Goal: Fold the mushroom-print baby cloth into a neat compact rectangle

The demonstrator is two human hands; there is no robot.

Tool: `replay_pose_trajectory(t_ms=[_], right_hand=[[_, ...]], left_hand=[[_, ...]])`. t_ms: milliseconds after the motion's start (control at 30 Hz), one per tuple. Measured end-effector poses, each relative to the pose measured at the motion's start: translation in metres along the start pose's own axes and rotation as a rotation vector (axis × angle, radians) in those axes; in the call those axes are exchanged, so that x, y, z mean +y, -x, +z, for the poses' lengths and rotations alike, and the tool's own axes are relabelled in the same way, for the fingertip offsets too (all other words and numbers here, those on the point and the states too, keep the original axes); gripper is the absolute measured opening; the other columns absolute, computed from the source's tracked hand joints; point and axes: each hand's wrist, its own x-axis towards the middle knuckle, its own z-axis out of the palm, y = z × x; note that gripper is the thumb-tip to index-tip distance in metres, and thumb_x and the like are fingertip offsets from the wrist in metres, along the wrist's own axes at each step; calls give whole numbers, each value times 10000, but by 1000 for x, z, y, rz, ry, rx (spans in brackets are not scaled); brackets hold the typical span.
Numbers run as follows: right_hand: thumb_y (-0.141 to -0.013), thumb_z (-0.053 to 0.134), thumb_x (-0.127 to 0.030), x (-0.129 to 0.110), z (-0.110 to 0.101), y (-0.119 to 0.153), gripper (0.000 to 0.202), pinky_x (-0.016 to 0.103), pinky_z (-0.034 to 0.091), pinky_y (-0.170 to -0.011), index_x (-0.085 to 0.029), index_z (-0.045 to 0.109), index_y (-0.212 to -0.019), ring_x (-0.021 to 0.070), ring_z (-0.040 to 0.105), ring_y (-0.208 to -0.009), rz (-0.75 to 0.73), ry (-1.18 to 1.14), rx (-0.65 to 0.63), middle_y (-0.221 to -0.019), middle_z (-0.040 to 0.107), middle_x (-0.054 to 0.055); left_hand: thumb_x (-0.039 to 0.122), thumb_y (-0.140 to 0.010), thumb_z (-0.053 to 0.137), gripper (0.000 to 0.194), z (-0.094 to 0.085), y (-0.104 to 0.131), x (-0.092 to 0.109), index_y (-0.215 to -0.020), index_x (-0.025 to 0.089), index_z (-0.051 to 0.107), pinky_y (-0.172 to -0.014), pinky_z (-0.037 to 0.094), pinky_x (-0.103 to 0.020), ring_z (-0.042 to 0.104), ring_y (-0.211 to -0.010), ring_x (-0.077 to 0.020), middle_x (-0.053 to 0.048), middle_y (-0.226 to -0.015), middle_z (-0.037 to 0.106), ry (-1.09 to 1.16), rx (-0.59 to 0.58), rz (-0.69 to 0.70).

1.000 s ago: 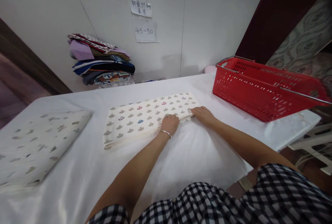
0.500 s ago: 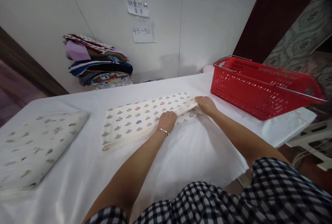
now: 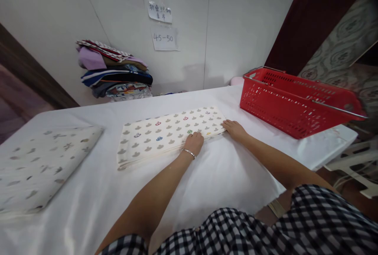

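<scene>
A folded cream cloth (image 3: 168,129) with grey, red, blue and green motifs lies lengthwise on the white-covered table. At its near edge, right of the middle, my left hand (image 3: 194,143) has its fingers curled over the layers; a silver bracelet is on that wrist. My right hand (image 3: 234,130) grips the cloth's near right corner, the fingertips on top and the thumb hidden. Folded layers show along the near left edge. Off to the left lies another folded pale cloth (image 3: 50,164) with leaf-like prints, which neither hand touches.
A red plastic basket (image 3: 295,103) with metal handles stands at the table's right end. Behind the table, a pile of folded fabrics (image 3: 116,70) rises near the wall. Two paper signs (image 3: 165,38) hang there. A white stool (image 3: 354,164) is at the lower right.
Both hands have moved slightly toward me with the cloth's near edge. The lifted right part of the top layer now lies flatter, covering the patterned part beneath and showing more motifs.
</scene>
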Motion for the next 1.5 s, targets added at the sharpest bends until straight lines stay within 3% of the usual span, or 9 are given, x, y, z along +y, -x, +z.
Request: replay_pose_trajectory(t_ms=[100,233,367,467,667,933,1100,1267,1500], right_hand=[[-832,400,-72,-16,-9,-5,468,480,294,-1026,-139,475,-1289,276,355,-1299,57,-38,-28,-1370,449,141],[-856,445,-190,-42,-18,-11,504,467,186,-1097,-132,395,-1354,247,257,-1355,-62,-188,15,-1437,357,131],[-905,402,-438,-53,-13,-9,506,480,230,-1077,-191,408,-1346,255,308,-1332,-67,-296,29,-1420,388,120],[-903,378,-499,-54,-8,-9,535,492,254,-1064,-191,419,-1338,270,321,-1324,-22,-284,6,-1414,396,128],[-927,328,-475,-66,-12,-22,510,502,231,-1074,-189,420,-1339,266,271,-1349,-23,-203,75,-1439,354,129],[-929,289,-470,-63,18,-17,519,546,277,-1029,-180,426,-1336,296,325,-1318,-38,-194,64,-1421,383,134],[-923,235,-503,-61,19,-16,556,515,266,-1049,-194,414,-1349,272,292,-1338,-21,-189,19,-1439,363,98],[-915,213,-509,-60,20,-16,562,499,257,-1061,-217,407,-1354,258,288,-1342,-8,-168,12,-1443,363,73],[-920,206,-497,-56,22,-15,565,510,275,-1045,-196,389,-1360,269,300,-1334,-34,-165,15,-1436,372,86]], left_hand=[[37,-831,437,228,-3,0,1,-875,140,636,-725,387,-352,528,-914,-236,-121,-905,605,-18,-13,13],[46,-845,419,234,-6,0,2,-883,120,638,-721,395,-350,533,-916,-236,-126,-896,605,-47,-28,20],[51,-845,431,224,-5,1,2,-882,126,638,-723,397,-347,539,-918,-233,-122,-893,608,-47,-10,8],[48,-842,429,231,-2,2,2,-890,133,638,-728,399,-349,537,-925,-232,-122,-907,609,-52,-4,7],[76,-875,393,243,0,2,5,-891,120,632,-731,402,-353,532,-931,-231,-123,-901,606,-52,-23,3],[102,-898,368,245,0,8,12,-923,104,611,-732,397,-344,519,-957,-230,-134,-947,593,-62,-25,-15],[110,-906,353,234,-3,17,12,-974,102,576,-720,393,-333,520,-955,-223,-127,-973,585,-72,-11,-42],[114,-899,378,197,-7,37,-2,-1001,111,546,-733,393,-320,520,-948,-205,-114,-979,588,-81,-27,-77],[106,-902,367,217,-20,90,-46,-1022,131,546,-811,390,-330,523,-946,-189,-92,-993,591,-157,0,-180]])
